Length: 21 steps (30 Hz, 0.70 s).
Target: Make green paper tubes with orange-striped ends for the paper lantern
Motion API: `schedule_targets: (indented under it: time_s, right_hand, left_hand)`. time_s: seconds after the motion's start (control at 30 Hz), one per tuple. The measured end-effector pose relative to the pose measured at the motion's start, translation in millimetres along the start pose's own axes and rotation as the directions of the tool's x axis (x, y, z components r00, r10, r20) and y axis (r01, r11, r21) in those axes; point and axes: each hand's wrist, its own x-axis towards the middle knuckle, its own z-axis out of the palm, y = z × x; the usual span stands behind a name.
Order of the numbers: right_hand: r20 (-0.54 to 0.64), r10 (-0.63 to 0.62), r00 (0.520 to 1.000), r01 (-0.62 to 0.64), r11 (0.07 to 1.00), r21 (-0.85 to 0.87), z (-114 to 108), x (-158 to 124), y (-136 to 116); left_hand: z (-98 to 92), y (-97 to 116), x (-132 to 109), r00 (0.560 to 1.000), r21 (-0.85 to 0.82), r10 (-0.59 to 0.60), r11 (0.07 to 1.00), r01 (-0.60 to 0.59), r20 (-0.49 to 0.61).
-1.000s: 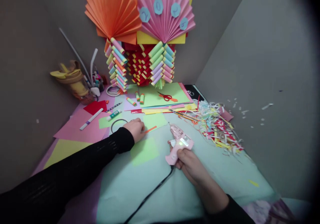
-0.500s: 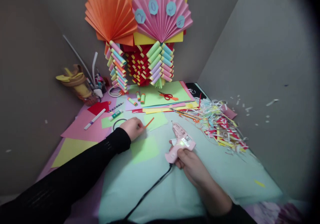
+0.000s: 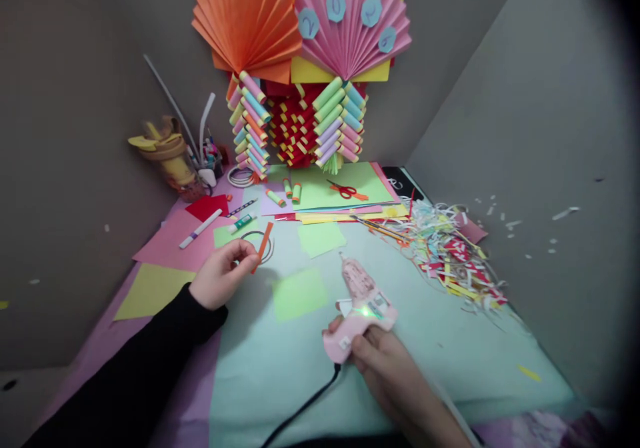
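My left hand [image 3: 227, 271] pinches a narrow orange paper strip [image 3: 265, 241] between thumb and fingers, raised over the table. Behind the strip lies a thin grey ring [image 3: 271, 253]. In my right hand [image 3: 383, 351] is a pink hot glue gun [image 3: 357, 308], gripped by its handle, with a green light lit and the nozzle pointing away from me. Its black cord [image 3: 305, 405] runs down toward the near edge. Two light green paper squares, a nearer one [image 3: 300, 293] and a farther one [image 3: 321, 238], lie flat between my hands.
Red scissors [image 3: 345, 191] rest on stacked coloured sheets [image 3: 320, 188] at the back, beside several small green paper rolls [image 3: 297, 193]. Paper scraps [image 3: 450, 248] pile up at right. A glue stick [image 3: 243, 223] and a white marker [image 3: 200, 229] lie left. Paper fans [image 3: 350, 28] hang behind.
My left hand has drawn back and left with the orange strip, turning it more upright. The glue gun in my right hand has come slightly nearer. The whole view has shifted.
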Motion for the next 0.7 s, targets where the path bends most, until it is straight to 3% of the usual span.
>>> schedule_targets:
  time_s: [0.1, 0.2, 0.27, 0.33, 0.43, 0.6, 0.67, 0.7]
  right_hand:
    - [0.095, 0.038, 0.995, -0.026, 0.993, -0.118, 14.3, 4.8, 6.6]
    - [0.131, 0.11, 0.985, -0.085, 0.98, -0.182, 39.7, 9.2, 18.8]
    - [0.178, 0.185, 0.966, -0.146, 0.966, -0.213, 58.5, 11.2, 28.3]
    - [0.213, 0.269, 0.939, -0.219, 0.948, -0.23, 74.1, 12.9, 35.5]
    - [0.202, 0.386, 0.9, -0.336, 0.911, -0.241, 84.3, 13.1, 36.0]
    - [0.163, 0.57, 0.805, -0.436, 0.756, -0.489, 62.5, 3.5, 0.3]
    - [0.133, 0.525, 0.841, -0.336, 0.698, -0.633, 52.2, 2.7, -22.8]
    - [0.106, 0.428, 0.898, -0.25, 0.692, -0.677, 49.5, 4.7, -34.1]
  left_hand:
    - [-22.0, -7.4, -0.2, 0.987, -0.073, -0.01, 0.997, -0.002, -0.163]
    - [-45.0, -10.7, -2.0, 0.944, -0.112, -0.029, 0.994, -0.008, -0.328]
    - [-56.7, -10.2, -5.1, 0.93, -0.084, -0.025, 0.996, -0.006, -0.366]
    - [-63.5, -8.4, -8.6, 0.946, -0.036, -0.017, 0.999, 0.006, -0.324]
    - [-63.5, -4.8, -13.0, 0.986, 0.022, -0.007, 1.0, 0.01, -0.164]
    - [-46.7, 1.7, -18.9, 0.995, 0.102, 0.025, 0.994, -0.036, 0.099]
    - [-38.5, 5.7, -21.4, 0.984, 0.196, 0.053, 0.977, -0.086, 0.17]
    - [-34.3, 8.0, -22.7, 0.976, 0.233, 0.068, 0.966, -0.116, 0.206]
